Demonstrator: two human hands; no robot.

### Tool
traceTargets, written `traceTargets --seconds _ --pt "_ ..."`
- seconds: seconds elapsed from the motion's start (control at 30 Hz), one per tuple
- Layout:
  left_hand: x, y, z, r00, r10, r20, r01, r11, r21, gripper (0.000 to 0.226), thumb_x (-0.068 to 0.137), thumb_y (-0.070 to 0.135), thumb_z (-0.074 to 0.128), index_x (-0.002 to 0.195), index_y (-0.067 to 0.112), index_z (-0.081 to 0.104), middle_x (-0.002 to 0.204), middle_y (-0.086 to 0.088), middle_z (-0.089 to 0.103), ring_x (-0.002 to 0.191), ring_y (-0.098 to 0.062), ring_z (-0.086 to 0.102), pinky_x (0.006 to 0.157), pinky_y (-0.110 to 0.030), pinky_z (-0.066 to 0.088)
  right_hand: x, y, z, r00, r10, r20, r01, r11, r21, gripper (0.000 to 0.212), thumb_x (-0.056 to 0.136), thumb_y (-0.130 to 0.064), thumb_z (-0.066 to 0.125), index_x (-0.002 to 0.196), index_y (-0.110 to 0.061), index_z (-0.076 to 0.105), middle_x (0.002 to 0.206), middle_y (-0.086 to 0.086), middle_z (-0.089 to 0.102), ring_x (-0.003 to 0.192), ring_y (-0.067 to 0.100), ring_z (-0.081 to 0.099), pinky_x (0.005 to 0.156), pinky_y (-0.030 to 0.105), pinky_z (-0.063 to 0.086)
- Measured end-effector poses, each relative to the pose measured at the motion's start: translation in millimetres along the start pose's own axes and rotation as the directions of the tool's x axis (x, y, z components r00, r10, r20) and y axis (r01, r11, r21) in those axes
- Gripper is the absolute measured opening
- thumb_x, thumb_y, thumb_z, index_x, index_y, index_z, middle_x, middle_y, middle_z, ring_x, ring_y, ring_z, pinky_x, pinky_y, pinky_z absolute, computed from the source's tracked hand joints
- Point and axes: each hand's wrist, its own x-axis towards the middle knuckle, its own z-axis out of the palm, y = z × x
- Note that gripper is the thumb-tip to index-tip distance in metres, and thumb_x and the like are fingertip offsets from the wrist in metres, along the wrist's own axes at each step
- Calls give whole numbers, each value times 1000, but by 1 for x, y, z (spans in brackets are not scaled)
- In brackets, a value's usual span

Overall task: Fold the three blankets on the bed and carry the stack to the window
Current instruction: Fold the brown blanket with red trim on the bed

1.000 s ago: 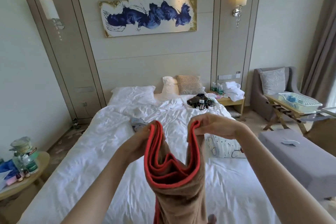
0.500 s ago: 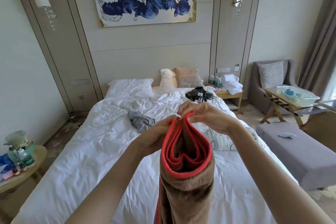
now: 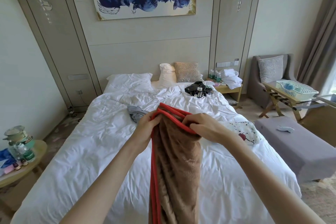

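Observation:
A brown fleece blanket with red trim hangs in front of me over the white bed, folded lengthwise into a narrow strip. My left hand grips its top edges on the left. My right hand pinches the red-trimmed layers on the right, and the two hands are close together. A crumpled grey blanket lies on the bed just beyond my left hand. To the right, a white blanket with dots and a red print rests near the bed's edge, partly hidden by my right arm.
Black items with cables lie near the pillows. A purple bench stands right of the bed, with a luggage rack carrying a blue basket and an armchair behind it. Curtains hang far right. A round side table with bottles stands left.
My hands came together, closing the open U of the brown blanket into a flat folded strip. The top edges now lie gathered between both hands.

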Motion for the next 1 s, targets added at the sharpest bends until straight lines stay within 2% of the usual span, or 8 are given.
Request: traceTargets --seconds 0.07,0.17,0.23,0.43,0.57,0.67,0.8,1.0 --pt "-3 -2 -5 1000 14 -21 -13 999 51 22 97 15 58 116 9 67 115 -8 72 109 -18 66 96 -30 51 2 4 7 999 27 44 -25 999 -48 35 85 -38 35 90 -25 67 91 -1 65 85 20 58 80 37 46" --pt "-6 -5 -12 997 39 -72 -27 987 160 28 97 18 59 124 13 61 123 -6 67 116 -17 62 103 -32 47 7 9 14 1000 3 -12 -4 997 -77 72 85 -78 22 73 -15 56 65 -3 53 64 12 51 67 33 37" --pt "-9 -8 -18 991 75 -114 -50 976 213 24 97 21 58 121 18 61 120 0 67 115 -12 62 101 -28 48 10 12 13 999 -37 0 37 992 -120 74 81 -85 23 62 -17 44 55 -5 38 54 7 42 71 29 31" --pt "-14 -11 -31 971 158 -180 -80 922 378 27 98 26 56 121 12 56 118 -1 62 112 -12 59 91 -20 46 15 20 15 993 -92 79 116 907 -405 43 74 -63 68 84 -23 54 72 -6 46 77 14 41 79 27 25" --pt "-16 -10 -34 953 276 -121 -164 812 560 25 100 23 52 117 5 50 117 -10 58 109 -18 59 84 -18 47 15 19 12 975 -214 -61 150 834 -531 29 75 -48 69 77 -27 48 78 -10 50 86 15 44 91 32 26" --pt "-18 -11 -30 925 371 -80 -230 716 659 24 100 14 51 112 -5 42 112 -23 58 101 -32 60 85 -35 48 15 19 10 969 -233 -76 146 799 -583 25 72 -41 69 73 -26 49 77 -10 52 88 16 48 88 30 27" --pt "-20 -13 -27 891 438 -119 -228 658 717 23 101 20 49 111 1 41 104 -13 63 91 -29 63 79 -48 51 15 23 9 954 -249 -165 116 819 -562 29 75 -48 71 84 -26 55 75 -5 47 75 17 42 83 27 24" --pt "-18 -11 -30 821 559 -115 -232 512 827 18 99 25 52 102 9 46 98 -7 58 90 -24 56 73 -37 47 12 29 1 900 -323 -292 99 805 -585 36 71 -55 74 75 -19 70 95 -5 53 96 20 44 85 30 25"
